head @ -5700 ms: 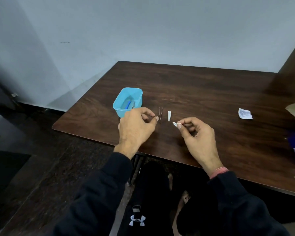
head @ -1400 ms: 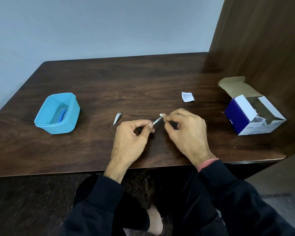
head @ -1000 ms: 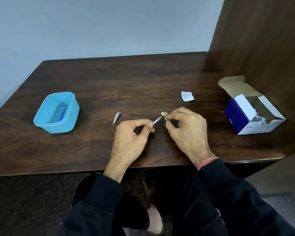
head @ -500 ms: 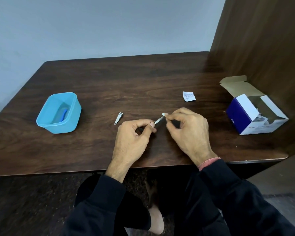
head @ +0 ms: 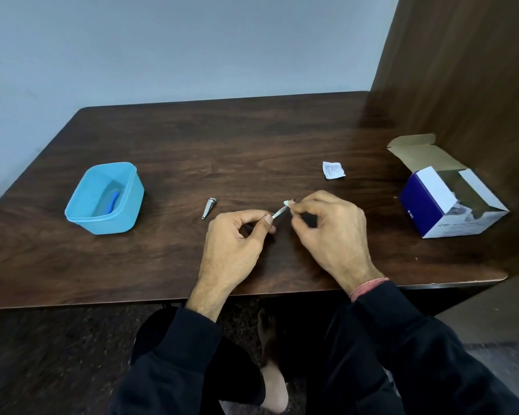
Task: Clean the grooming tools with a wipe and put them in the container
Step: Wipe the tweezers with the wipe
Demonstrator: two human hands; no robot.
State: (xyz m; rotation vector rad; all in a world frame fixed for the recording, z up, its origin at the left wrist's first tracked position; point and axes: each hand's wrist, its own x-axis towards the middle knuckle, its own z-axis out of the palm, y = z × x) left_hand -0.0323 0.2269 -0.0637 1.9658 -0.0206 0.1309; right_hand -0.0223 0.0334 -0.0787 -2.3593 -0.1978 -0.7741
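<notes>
Metal tweezers (head: pixel 279 211) sit pinched at one end by left hand (head: pixel 234 250) fingers, above the dark wood bench (head: pixel 192 139). Right hand (head: pixel 333 235) fingers pinch a small white wipe (head: pixel 287 202) around the tweezers' far tip. Nail clipper (head: pixel 209 208) lies on bench just left of the tweezers. Blue container (head: pixel 105 199) well left of tweezers, blue tool (head: pixel 113 201) inside. Torn wrapper (head: pixel 333 170) beyond-right of tweezers; open box (head: pixel 450 202) far right.

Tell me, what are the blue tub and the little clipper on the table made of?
The blue tub looks like plastic: smooth, slightly see-through walls with rounded corners. The little clipper looks like shiny metal, silvery and bright against the dark table.
</notes>
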